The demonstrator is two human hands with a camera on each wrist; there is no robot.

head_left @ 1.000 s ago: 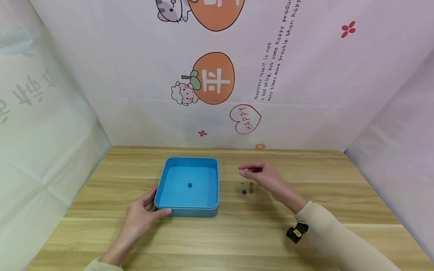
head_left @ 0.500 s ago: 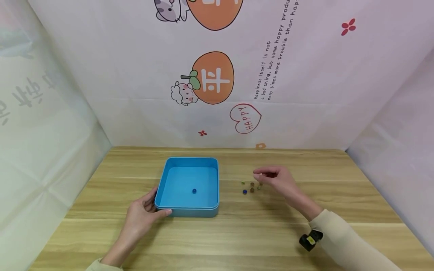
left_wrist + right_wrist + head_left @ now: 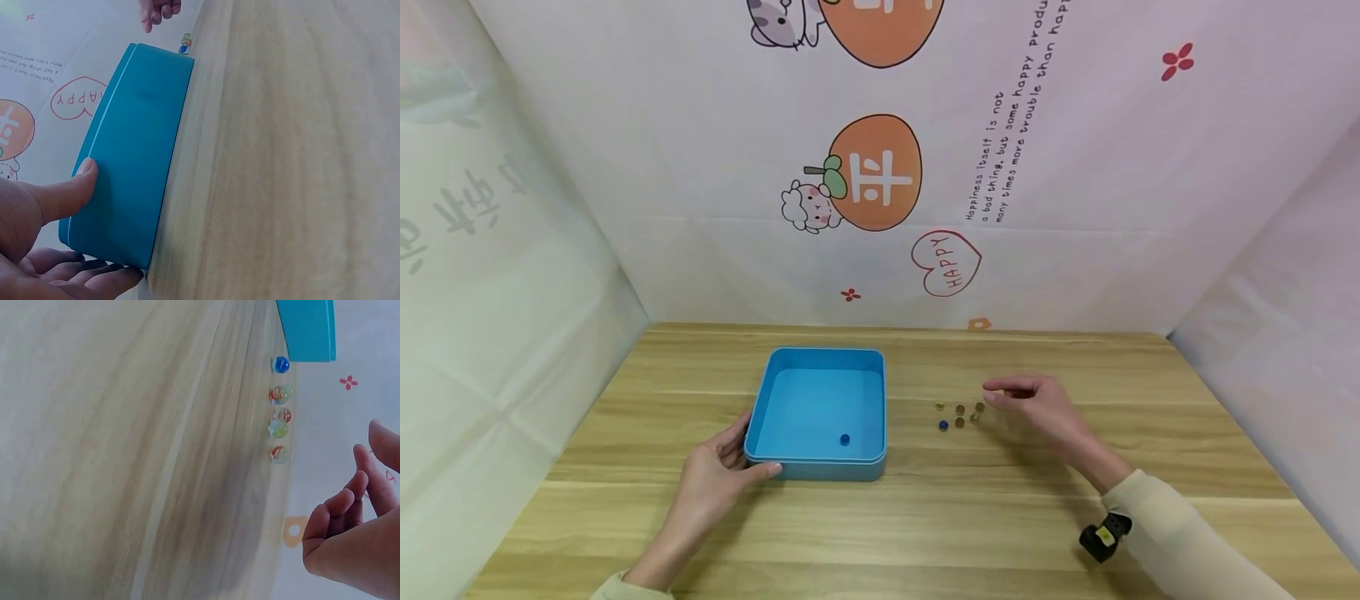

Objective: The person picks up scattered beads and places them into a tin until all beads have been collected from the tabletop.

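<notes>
Lower centre of the frame, your left hand (image 3: 711,475) grips a blue box (image 3: 827,471) holding one marble (image 3: 845,440); lower right, your right hand (image 3: 1045,410), loosely curled and empty, hovers near loose marbles (image 3: 960,422) on the bench (image 3: 895,542).

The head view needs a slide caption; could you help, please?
Left hand holds box; right hand hovers near marbles on table.

My left hand (image 3: 718,475) holds the blue box (image 3: 812,396) by its front left corner. One blue ball (image 3: 846,439) sits inside, near the front right. My right hand (image 3: 1045,410) is over the wooden table (image 3: 917,533), just beside some tiny balls (image 3: 960,422): brown ones (image 3: 960,410), greenish ones (image 3: 974,418) and a dark blue one (image 3: 943,426). A red heart (image 3: 947,264) is on the white wall (image 3: 1075,275).
</notes>
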